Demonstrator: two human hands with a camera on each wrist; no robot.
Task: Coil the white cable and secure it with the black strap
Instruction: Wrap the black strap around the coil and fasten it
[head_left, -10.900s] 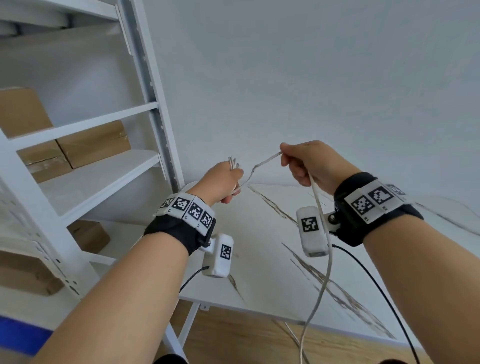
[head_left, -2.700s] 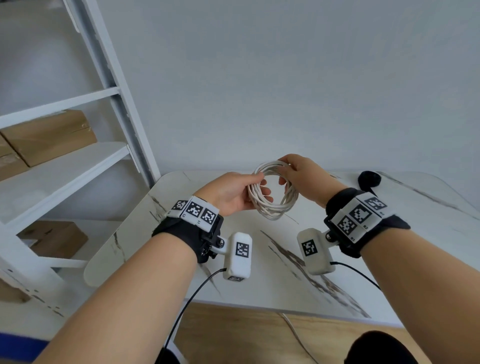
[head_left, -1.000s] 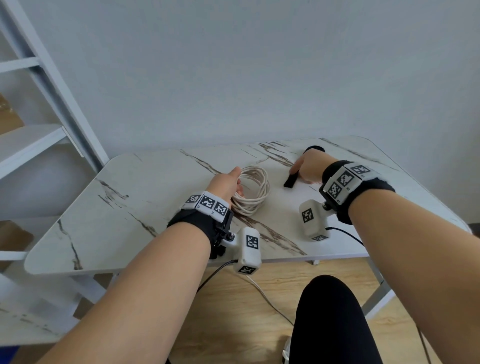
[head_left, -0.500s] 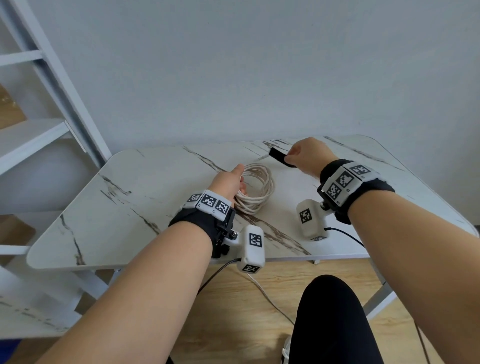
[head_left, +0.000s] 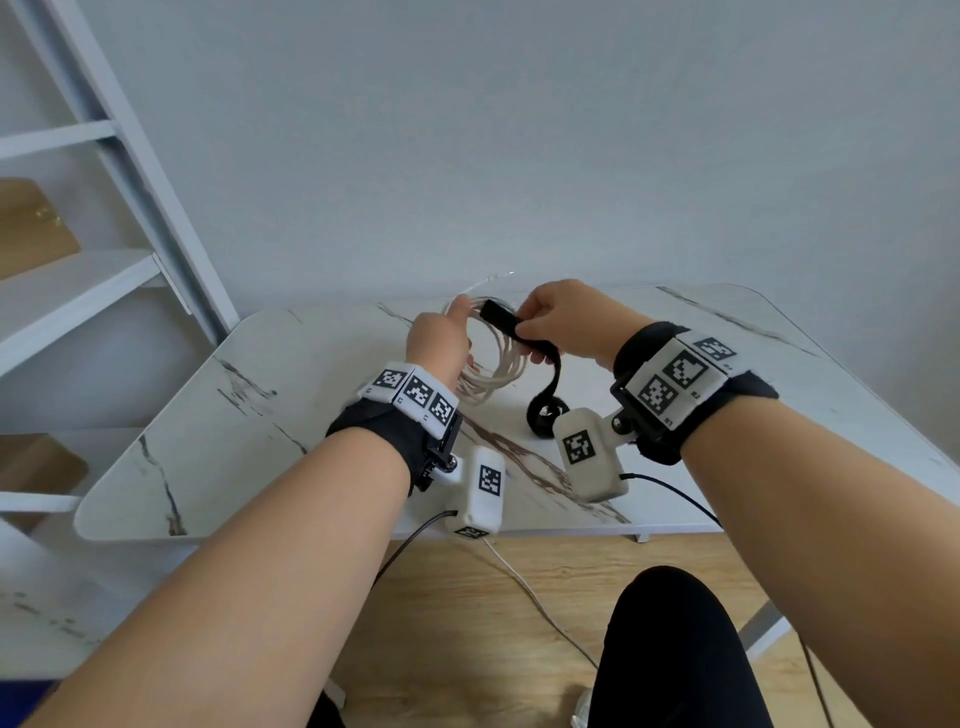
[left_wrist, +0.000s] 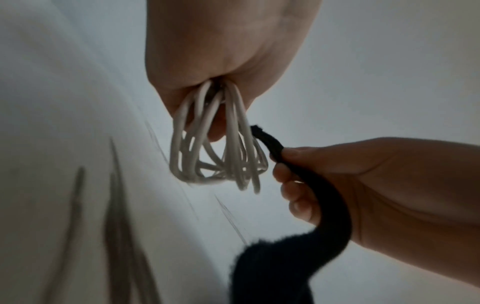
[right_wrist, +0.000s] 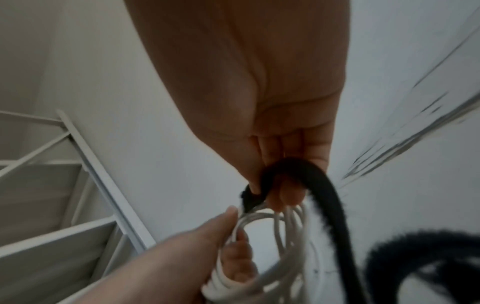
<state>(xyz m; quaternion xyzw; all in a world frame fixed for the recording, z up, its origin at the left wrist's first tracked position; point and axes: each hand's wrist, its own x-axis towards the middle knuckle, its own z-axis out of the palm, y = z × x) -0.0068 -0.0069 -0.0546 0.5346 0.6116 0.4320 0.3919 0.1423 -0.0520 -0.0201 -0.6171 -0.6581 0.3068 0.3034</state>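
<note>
My left hand (head_left: 457, 325) grips the coiled white cable (head_left: 496, 366) and holds it just above the marble table (head_left: 260, 415). In the left wrist view the cable loops (left_wrist: 221, 152) hang bunched from the left hand's fingers (left_wrist: 221, 131). My right hand (head_left: 527, 330) pinches the black strap (head_left: 506, 325) near its free end, and that end touches the top of the coil. The strap's tail curves down to a rolled end (head_left: 543, 415) on the table. In the right wrist view the strap (right_wrist: 327, 197) runs out from under the right hand's fingers (right_wrist: 283, 195), beside the coil (right_wrist: 262, 224).
A white shelf unit (head_left: 130, 208) with cardboard boxes (head_left: 31, 228) stands at the left. A pale wall runs close behind the table. A thin white cord (head_left: 524, 587) trails from the table's front edge to the wooden floor. My knee (head_left: 675, 649) is below the table's front edge.
The right hand has lifted the black strap off the table and brought its end to the coil. The left hand has raised the coil off the tabletop.
</note>
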